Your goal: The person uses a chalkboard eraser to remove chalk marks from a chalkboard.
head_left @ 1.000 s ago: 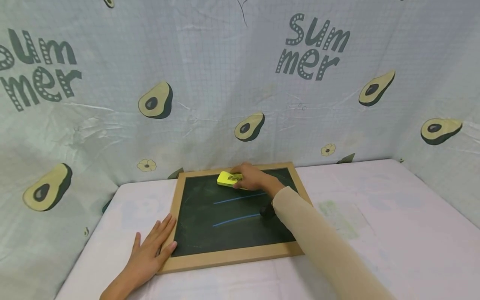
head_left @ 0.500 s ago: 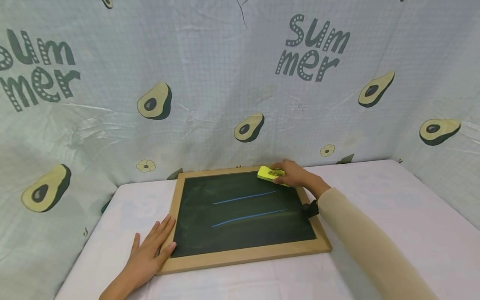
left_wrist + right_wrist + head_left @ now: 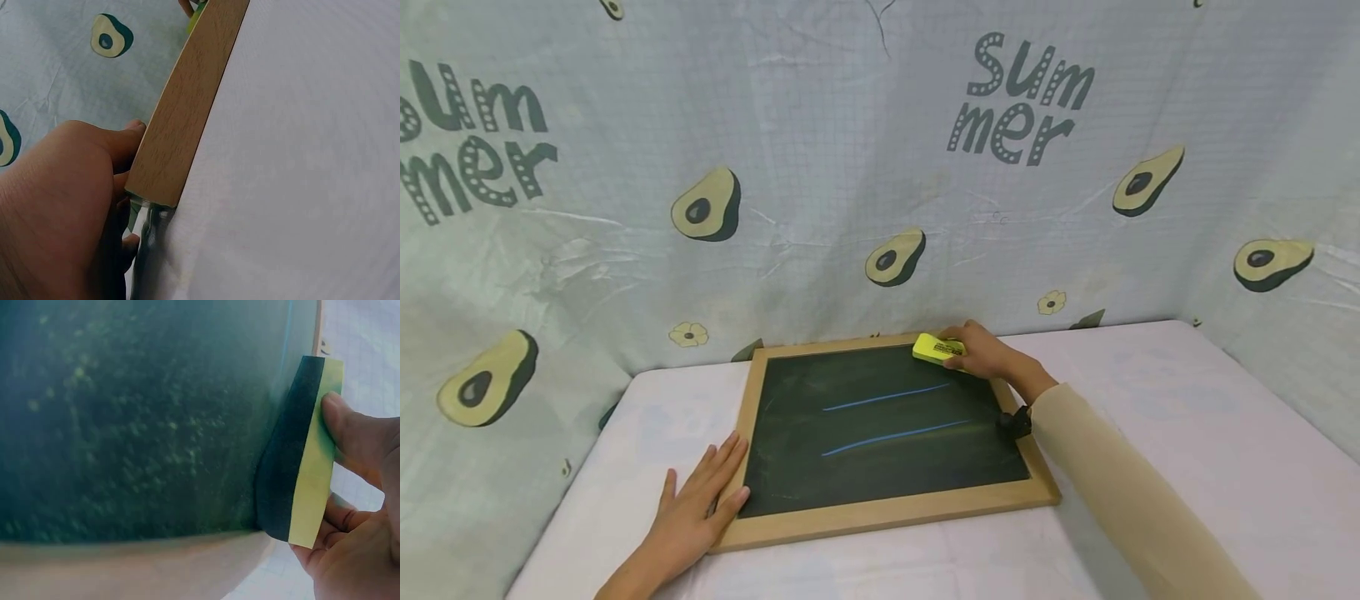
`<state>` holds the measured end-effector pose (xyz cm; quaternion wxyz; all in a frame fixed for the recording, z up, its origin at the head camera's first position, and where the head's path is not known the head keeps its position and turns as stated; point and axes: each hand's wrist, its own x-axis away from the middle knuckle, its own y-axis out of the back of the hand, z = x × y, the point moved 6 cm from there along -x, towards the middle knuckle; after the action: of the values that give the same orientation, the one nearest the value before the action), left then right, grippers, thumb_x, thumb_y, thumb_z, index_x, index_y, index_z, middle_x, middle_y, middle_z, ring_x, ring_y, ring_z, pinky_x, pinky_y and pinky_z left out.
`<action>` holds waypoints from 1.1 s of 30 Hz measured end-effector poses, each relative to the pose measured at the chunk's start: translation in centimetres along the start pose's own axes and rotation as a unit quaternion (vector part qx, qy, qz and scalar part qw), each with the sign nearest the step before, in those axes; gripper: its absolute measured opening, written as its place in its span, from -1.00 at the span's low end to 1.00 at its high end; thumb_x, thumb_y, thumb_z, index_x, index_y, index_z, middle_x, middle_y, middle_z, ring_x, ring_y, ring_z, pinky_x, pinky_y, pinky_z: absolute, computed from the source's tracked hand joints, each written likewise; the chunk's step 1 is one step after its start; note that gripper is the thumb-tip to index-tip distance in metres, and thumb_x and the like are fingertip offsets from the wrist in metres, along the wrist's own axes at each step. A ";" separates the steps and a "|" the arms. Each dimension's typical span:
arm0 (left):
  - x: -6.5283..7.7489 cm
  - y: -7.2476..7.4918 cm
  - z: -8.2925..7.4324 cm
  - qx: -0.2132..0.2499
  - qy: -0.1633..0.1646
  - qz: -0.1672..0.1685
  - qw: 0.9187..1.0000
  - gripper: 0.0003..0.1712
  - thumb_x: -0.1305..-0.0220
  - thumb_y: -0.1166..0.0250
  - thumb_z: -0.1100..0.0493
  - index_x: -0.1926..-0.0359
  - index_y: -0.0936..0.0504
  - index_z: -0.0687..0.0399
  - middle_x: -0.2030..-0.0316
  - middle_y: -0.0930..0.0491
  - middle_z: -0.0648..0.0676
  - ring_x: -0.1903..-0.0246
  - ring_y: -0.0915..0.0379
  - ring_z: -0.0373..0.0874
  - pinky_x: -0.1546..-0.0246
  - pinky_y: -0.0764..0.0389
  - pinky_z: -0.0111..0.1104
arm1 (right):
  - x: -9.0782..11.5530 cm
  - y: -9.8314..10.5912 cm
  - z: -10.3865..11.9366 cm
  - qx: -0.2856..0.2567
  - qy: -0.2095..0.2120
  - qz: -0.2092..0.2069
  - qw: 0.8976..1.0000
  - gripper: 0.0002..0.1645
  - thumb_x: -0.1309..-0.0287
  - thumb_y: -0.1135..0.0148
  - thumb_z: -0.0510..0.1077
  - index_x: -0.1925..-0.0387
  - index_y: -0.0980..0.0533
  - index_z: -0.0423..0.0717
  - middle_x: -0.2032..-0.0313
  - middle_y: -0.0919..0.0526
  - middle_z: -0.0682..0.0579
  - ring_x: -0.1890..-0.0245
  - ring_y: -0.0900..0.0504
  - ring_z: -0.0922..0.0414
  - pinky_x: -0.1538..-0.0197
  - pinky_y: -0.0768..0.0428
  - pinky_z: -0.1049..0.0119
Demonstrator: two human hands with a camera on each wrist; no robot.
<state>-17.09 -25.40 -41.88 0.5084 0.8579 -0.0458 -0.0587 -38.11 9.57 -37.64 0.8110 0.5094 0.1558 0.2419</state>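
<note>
Yellow eraser [image 3: 931, 348]: gripped by the right hand [image 3: 987, 351], against the chalkboard [image 3: 887, 479] | left hand [image 3: 691, 512]: fingers extended, resting on the wooden frame [image 3: 887, 512] | two blue lines [image 3: 887, 397]: on the chalkboard, between both hands.

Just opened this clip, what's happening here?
A person's right hand grips a yellow eraser, its dark pad against the far right corner of a chalkboard on a table. The left hand rests, fingers extended, on the left side of the board's wooden frame. Two blue lines run across the middle, not wiped off.
</note>
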 end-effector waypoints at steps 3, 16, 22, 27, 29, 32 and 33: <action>0.0 0.2 0.0 -0.004 0.000 -0.002 1.000 -0.28 -0.28 0.06 -0.18 -0.37 0.04 -0.12 -0.35 0.08 0.06 -0.27 0.22 0.25 -0.03 0.56 0.24 | 0.0 -0.1 0.4 -0.009 0.009 -0.001 1.000 -0.41 -0.13 -0.16 -0.11 -0.18 -0.30 -0.22 0.00 -0.37 -0.15 0.09 -0.31 0.00 0.01 -0.34 0.10; 0.3 0.5 0.1 0.003 -0.005 -0.006 1.000 -0.29 -0.28 0.06 -0.17 -0.37 0.04 -0.12 -0.35 0.09 0.04 -0.27 0.22 0.24 -0.04 0.55 0.23 | -1.3 -0.8 3.4 0.066 0.031 -0.019 0.997 -0.43 -0.11 -0.17 -0.06 -0.15 -0.34 -0.17 0.08 -0.43 -0.10 0.18 -0.32 0.05 0.15 -0.35 0.17; 0.4 0.6 -0.1 0.003 -0.011 -0.014 1.000 -0.30 -0.29 0.05 -0.15 -0.37 0.01 -0.10 -0.35 0.07 0.04 -0.27 0.21 0.23 -0.05 0.53 0.23 | -2.2 -1.6 4.5 0.050 0.022 -0.012 0.998 -0.42 -0.12 -0.17 -0.06 -0.15 -0.33 -0.18 0.06 -0.41 -0.12 0.18 -0.32 0.05 0.14 -0.36 0.19; 0.6 0.4 -0.1 0.010 -0.013 -0.012 1.000 -0.31 -0.29 0.04 -0.14 -0.37 0.00 -0.08 -0.34 0.06 0.06 -0.27 0.21 0.23 -0.04 0.52 0.25 | -2.9 -2.6 5.4 0.068 0.010 -0.003 0.998 -0.43 -0.11 -0.17 -0.06 -0.15 -0.33 -0.19 0.05 -0.43 -0.08 0.16 -0.32 0.05 0.12 -0.35 0.20; 0.6 0.3 -0.1 0.010 -0.011 -0.009 1.000 -0.30 -0.29 0.04 -0.15 -0.37 0.00 -0.08 -0.34 0.06 0.06 -0.27 0.22 0.24 -0.04 0.52 0.25 | -3.3 -3.0 5.8 0.084 0.007 -0.004 0.996 -0.42 -0.11 -0.17 -0.06 -0.15 -0.34 -0.18 0.05 -0.45 -0.07 0.16 -0.32 0.04 0.11 -0.35 0.20; 0.5 0.2 -0.1 0.003 -0.003 -0.005 1.000 -0.28 -0.28 0.05 -0.18 -0.37 0.00 -0.07 -0.35 0.06 0.07 -0.28 0.23 0.23 -0.04 0.54 0.24 | -3.9 -3.6 6.8 0.102 0.003 -0.007 0.995 -0.41 -0.11 -0.17 -0.03 -0.16 -0.33 -0.15 0.06 -0.45 -0.08 0.15 -0.33 0.04 0.10 -0.34 0.20; 0.5 0.1 -0.1 0.000 0.001 -0.002 1.000 -0.27 -0.27 0.06 -0.19 -0.37 0.01 -0.07 -0.35 0.07 0.08 -0.28 0.23 0.23 -0.04 0.55 0.24 | -4.1 -3.8 7.1 0.107 0.003 -0.009 0.994 -0.41 -0.10 -0.17 -0.03 -0.16 -0.33 -0.15 0.06 -0.44 -0.08 0.16 -0.34 0.04 0.10 -0.35 0.19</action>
<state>-16.61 -25.48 -41.78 0.5087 0.8578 -0.0435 -0.0589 -37.10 0.59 -37.92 0.7535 0.5913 0.1874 0.2180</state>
